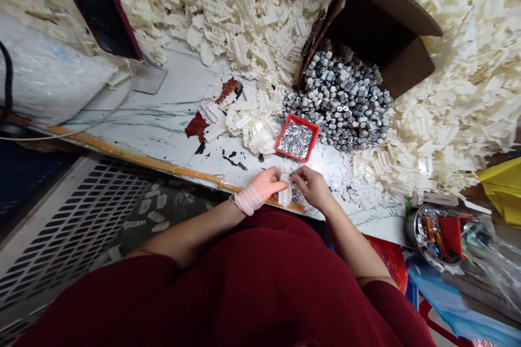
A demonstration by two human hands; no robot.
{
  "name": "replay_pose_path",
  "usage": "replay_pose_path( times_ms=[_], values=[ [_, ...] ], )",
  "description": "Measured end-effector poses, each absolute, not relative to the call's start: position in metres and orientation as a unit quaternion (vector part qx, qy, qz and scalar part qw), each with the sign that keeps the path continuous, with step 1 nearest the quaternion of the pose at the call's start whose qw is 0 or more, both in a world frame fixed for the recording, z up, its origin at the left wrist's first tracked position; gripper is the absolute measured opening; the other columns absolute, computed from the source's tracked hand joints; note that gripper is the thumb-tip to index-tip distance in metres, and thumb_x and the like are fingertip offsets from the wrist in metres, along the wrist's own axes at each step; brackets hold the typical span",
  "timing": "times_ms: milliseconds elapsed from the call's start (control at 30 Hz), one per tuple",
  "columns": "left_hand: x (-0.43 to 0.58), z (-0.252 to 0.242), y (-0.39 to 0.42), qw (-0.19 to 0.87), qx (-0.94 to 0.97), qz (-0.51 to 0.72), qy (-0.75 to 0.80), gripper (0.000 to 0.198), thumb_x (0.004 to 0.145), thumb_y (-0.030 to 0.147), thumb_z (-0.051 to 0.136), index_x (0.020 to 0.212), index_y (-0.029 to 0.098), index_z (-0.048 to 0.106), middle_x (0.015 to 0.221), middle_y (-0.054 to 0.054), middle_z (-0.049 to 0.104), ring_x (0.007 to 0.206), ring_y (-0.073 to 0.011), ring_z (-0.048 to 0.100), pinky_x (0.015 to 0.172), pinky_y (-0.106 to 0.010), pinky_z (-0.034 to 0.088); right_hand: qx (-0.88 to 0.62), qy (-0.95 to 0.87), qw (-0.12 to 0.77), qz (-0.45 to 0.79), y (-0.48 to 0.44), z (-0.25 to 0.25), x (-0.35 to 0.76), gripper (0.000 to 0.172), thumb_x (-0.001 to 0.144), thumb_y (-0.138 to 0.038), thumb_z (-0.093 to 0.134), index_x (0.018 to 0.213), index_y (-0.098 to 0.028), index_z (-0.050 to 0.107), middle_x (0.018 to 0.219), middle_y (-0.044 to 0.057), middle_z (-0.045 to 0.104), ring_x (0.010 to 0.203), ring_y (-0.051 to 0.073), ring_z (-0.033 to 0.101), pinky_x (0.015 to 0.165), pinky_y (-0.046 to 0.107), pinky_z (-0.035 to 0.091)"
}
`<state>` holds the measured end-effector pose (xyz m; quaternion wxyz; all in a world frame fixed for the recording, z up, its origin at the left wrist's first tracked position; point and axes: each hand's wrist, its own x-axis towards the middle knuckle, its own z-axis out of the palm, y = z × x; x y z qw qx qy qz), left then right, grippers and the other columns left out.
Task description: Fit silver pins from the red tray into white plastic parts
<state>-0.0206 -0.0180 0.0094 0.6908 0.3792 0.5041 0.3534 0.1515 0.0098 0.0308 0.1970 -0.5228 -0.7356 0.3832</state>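
My left hand [260,191], in a pale glove with orange stripes, is closed on a white plastic part [285,196] at the front edge of the table. Close beside it, my bare right hand [312,186] has its fingertips pinched together at the part's upper end. Whatever lies between those fingertips is too small to make out. Just beyond both hands stands a small red tray [278,146] full of thin, shiny metal pins [296,139]. Behind the tray, many small grey and white cylindrical pieces [345,103] spill out of a cardboard box [407,68].
Heaps of cream plastic parts [252,11] cover the back and right. A phone or tablet [101,8] stands on a holder at the left. Below the table's taped edge [163,165] is a white slatted crate [73,227]. A round tin of odds and ends [415,227] sits at the right.
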Motion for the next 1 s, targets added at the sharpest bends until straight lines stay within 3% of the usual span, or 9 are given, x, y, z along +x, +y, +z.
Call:
replay_pose_path(
  times_ms=[167, 267, 367, 467, 567, 700, 900, 1000],
  values=[
    [-0.015, 0.018, -0.014, 0.554, 0.531, 0.317, 0.558, 0.020, 0.067, 0.026, 0.065, 0.072, 0.019, 0.047, 0.056, 0.007, 0.042, 0.053, -0.0087, 0.039, 0.052, -0.022, 0.032, -0.515, -0.584, 0.229, 0.584, 0.015, 0.028, 0.161, 0.024, 0.072, -0.040, 0.068, 0.076, -0.018, 0.060, 0.073, 0.000, 0.065, 0.064, 0.013, 0.058, 0.064, 0.028, 0.048],
    [-0.008, 0.022, -0.009, 0.585, 0.527, 0.312, 0.531, 0.020, 0.069, 0.027, 0.064, 0.076, 0.020, 0.047, 0.056, 0.007, 0.045, 0.052, -0.0100, 0.044, 0.051, -0.022, 0.034, -0.519, -0.506, 0.259, 0.638, 0.014, 0.024, 0.178, 0.034, 0.067, -0.047, 0.072, 0.079, -0.019, 0.057, 0.073, -0.001, 0.065, 0.064, 0.014, 0.059, 0.061, 0.028, 0.049],
    [-0.002, 0.020, -0.007, 0.659, 0.480, 0.307, 0.491, 0.020, 0.071, 0.028, 0.062, 0.078, 0.020, 0.045, 0.056, 0.008, 0.046, 0.051, -0.0109, 0.048, 0.051, -0.023, 0.038, -0.563, -0.568, 0.245, 0.549, -0.003, 0.015, 0.204, 0.029, 0.077, -0.047, 0.065, 0.079, -0.019, 0.059, 0.072, 0.000, 0.064, 0.066, 0.013, 0.058, 0.063, 0.026, 0.047],
    [0.002, 0.010, -0.008, 0.692, 0.438, 0.301, 0.489, 0.022, 0.070, 0.028, 0.063, 0.077, 0.020, 0.044, 0.055, 0.008, 0.045, 0.049, -0.0107, 0.048, 0.050, -0.023, 0.040, -0.619, -0.660, 0.151, 0.398, -0.031, -0.001, 0.226, 0.017, 0.082, -0.035, 0.063, 0.076, -0.019, 0.060, 0.075, 0.001, 0.064, 0.069, 0.014, 0.056, 0.066, 0.026, 0.043],
    [0.006, 0.001, -0.010, 0.698, 0.424, 0.296, 0.496, 0.022, 0.069, 0.027, 0.063, 0.076, 0.020, 0.043, 0.055, 0.009, 0.044, 0.048, -0.0095, 0.046, 0.048, -0.022, 0.036, -0.626, -0.722, 0.052, 0.290, -0.054, -0.017, 0.231, 0.009, 0.085, -0.026, 0.062, 0.080, -0.019, 0.062, 0.086, 0.004, 0.064, 0.081, 0.016, 0.057, 0.071, 0.027, 0.042],
    [0.012, 0.000, -0.011, 0.668, 0.459, 0.284, 0.512, 0.020, 0.069, 0.026, 0.062, 0.074, 0.020, 0.043, 0.055, 0.009, 0.040, 0.048, -0.0075, 0.038, 0.048, -0.021, 0.029, -0.633, -0.744, 0.000, 0.215, -0.060, -0.024, 0.222, 0.009, 0.090, -0.027, 0.056, 0.089, -0.020, 0.062, 0.095, 0.007, 0.064, 0.090, 0.019, 0.058, 0.073, 0.027, 0.041],
    [0.016, 0.006, -0.012, 0.623, 0.505, 0.270, 0.533, 0.019, 0.069, 0.026, 0.061, 0.072, 0.020, 0.043, 0.055, 0.009, 0.037, 0.050, -0.0082, 0.035, 0.050, -0.022, 0.028, -0.636, -0.737, 0.004, 0.231, -0.043, -0.019, 0.222, 0.011, 0.091, -0.027, 0.052, 0.088, -0.021, 0.060, 0.097, 0.007, 0.063, 0.088, 0.019, 0.058, 0.071, 0.027, 0.040],
    [0.018, 0.009, -0.013, 0.607, 0.514, 0.267, 0.544, 0.019, 0.068, 0.026, 0.060, 0.070, 0.020, 0.042, 0.054, 0.009, 0.035, 0.050, -0.0082, 0.034, 0.050, -0.022, 0.027, -0.655, -0.695, 0.098, 0.279, -0.033, -0.012, 0.223, 0.014, 0.091, -0.028, 0.049, 0.084, -0.020, 0.058, 0.089, 0.006, 0.063, 0.082, 0.018, 0.057, 0.071, 0.028, 0.042]
  ],
)
